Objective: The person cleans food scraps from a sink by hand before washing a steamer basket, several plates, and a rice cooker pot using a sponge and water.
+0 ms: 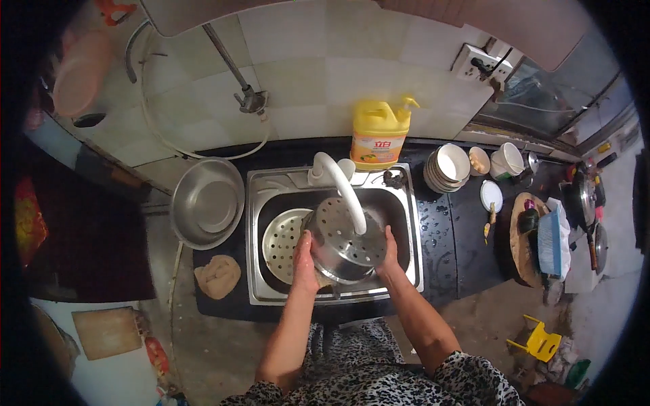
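Note:
A round stainless-steel steamer pot with a perforated bottom [337, 254] is held tilted over the sink, beneath the curved white faucet [345, 193]. My left hand [305, 261] grips its left side, and my right hand [388, 256] grips its right side. Within the steel sink [417, 243], a perforated steamer plate [282, 243] lies on the left, partly hidden by the pot. Whether water is running from the faucet I cannot tell.
A steel basin [208, 203] and a tan cloth [217, 276] lie left of the sink. Behind it stands a yellow detergent jug [381, 134]. Stacked bowls [447, 167], a white lid [491, 196], a wooden board [520, 248] and a blue basket [551, 243] are at the right.

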Motion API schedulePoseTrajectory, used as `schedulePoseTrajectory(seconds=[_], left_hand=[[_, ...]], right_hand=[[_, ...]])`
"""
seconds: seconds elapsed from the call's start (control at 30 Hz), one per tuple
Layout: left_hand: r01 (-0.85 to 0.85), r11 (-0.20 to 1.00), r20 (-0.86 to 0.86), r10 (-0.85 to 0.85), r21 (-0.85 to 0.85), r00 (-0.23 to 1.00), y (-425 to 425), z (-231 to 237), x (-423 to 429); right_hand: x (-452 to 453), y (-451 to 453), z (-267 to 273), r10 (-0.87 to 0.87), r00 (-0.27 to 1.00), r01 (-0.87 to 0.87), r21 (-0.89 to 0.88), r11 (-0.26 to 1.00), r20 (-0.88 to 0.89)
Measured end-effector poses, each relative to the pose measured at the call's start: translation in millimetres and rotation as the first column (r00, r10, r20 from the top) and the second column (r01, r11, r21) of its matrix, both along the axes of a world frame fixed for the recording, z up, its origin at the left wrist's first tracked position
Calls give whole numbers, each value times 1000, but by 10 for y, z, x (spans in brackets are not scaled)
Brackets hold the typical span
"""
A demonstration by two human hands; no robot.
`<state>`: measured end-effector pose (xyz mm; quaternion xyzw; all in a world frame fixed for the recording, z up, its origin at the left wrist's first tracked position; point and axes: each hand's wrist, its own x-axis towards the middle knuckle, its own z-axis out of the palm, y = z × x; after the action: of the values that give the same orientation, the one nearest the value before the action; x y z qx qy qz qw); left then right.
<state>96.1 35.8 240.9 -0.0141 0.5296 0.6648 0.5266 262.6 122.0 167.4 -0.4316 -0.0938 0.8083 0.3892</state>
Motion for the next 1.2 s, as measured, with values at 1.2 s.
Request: schedulePoseTrajectory(seconds=[1.2], left_hand=[[-380, 924, 168, 383, -50, 908, 271, -542, 451]], right_hand=[[-108, -482, 461, -485, 377, -751, 566, 339, 789]])
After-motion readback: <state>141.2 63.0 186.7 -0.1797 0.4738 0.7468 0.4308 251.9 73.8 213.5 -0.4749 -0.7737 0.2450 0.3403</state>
